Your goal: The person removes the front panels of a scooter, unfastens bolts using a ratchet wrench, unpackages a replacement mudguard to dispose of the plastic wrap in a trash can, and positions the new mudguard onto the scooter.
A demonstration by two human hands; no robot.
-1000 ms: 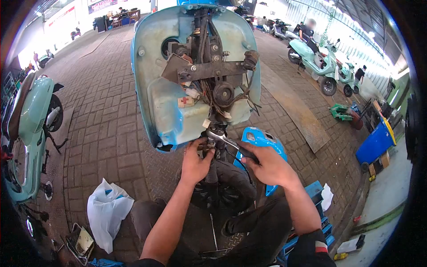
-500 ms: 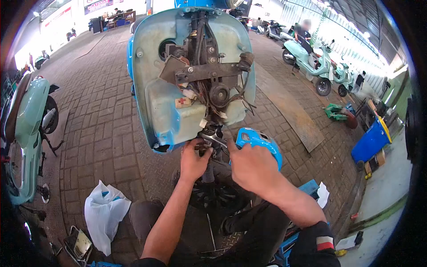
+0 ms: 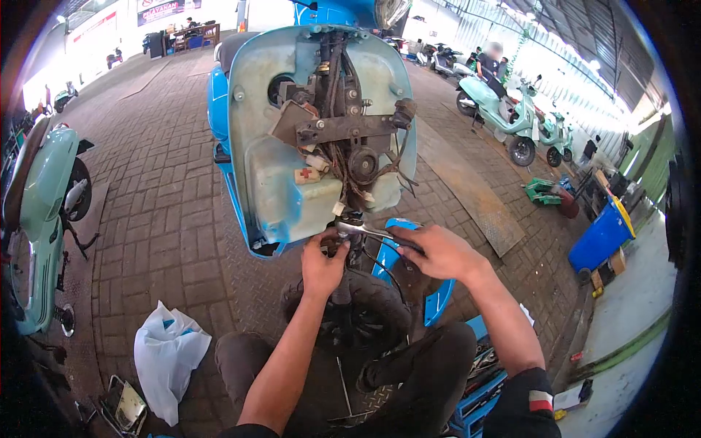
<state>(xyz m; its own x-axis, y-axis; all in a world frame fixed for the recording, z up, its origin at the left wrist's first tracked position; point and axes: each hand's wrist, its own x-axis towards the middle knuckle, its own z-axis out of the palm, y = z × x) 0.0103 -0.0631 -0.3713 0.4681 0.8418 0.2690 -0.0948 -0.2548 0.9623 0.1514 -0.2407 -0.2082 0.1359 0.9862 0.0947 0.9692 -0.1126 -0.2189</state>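
My right hand (image 3: 447,254) is closed around the dark grip of a ratchet wrench (image 3: 363,230), whose shiny head lies to the left at the scooter's steering stem. My left hand (image 3: 323,264) is closed at the wrench's head end, thumb and fingers pinching just below it; the exact spot they grip is partly hidden. Above both hands stands the blue scooter's uncovered front panel (image 3: 274,171), with a dark metal bracket (image 3: 343,130) and loose wiring. Below them is the black front wheel (image 3: 350,321), between my knees. A blue fender (image 3: 438,301) sits beside it.
On the right are an open blue toolbox (image 3: 478,394) and a blue bin (image 3: 600,237). A white plastic bag (image 3: 169,358) lies at left, near a mint scooter (image 3: 55,212). More scooters (image 3: 504,113) and a person (image 3: 488,64) are farther back.
My right hand has moved right, swinging the wrench's handle outward, and its fingers now wrap the grip. The left hand stays at the head end. The view has shifted slightly.
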